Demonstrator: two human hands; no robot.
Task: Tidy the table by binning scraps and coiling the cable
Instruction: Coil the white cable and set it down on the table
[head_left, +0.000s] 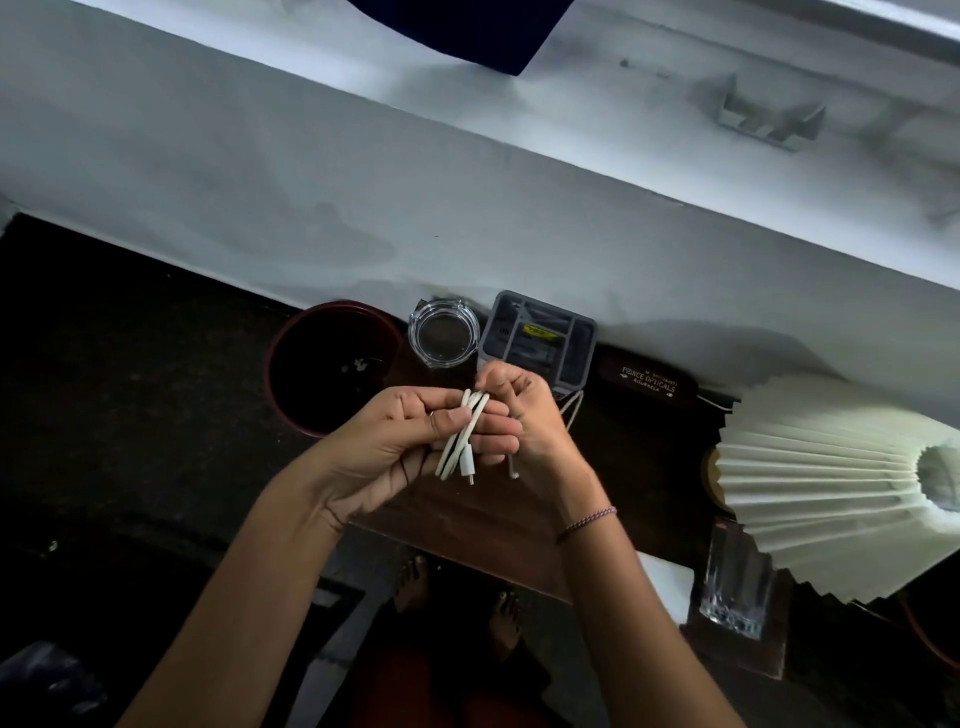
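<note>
Above a dark table (457, 525), a left hand (410, 441) holds the looped white cable (465, 431) (plug hanging down) while the right hand (519, 410) pinches its top, near a bin (291, 338).

Along the desk's (467, 525) far edge, left to right: bin (271, 374), ashtray (443, 335), organizer (584, 353), glasses case (649, 387). Lampshade (831, 478) right; glass (735, 587) nearer.

Smooth white plastic-sheathed cable (460, 441), clear glossy glass ashtray (443, 332), pleated matt paper lampshade (810, 467), dark wooden table (457, 522).
</note>
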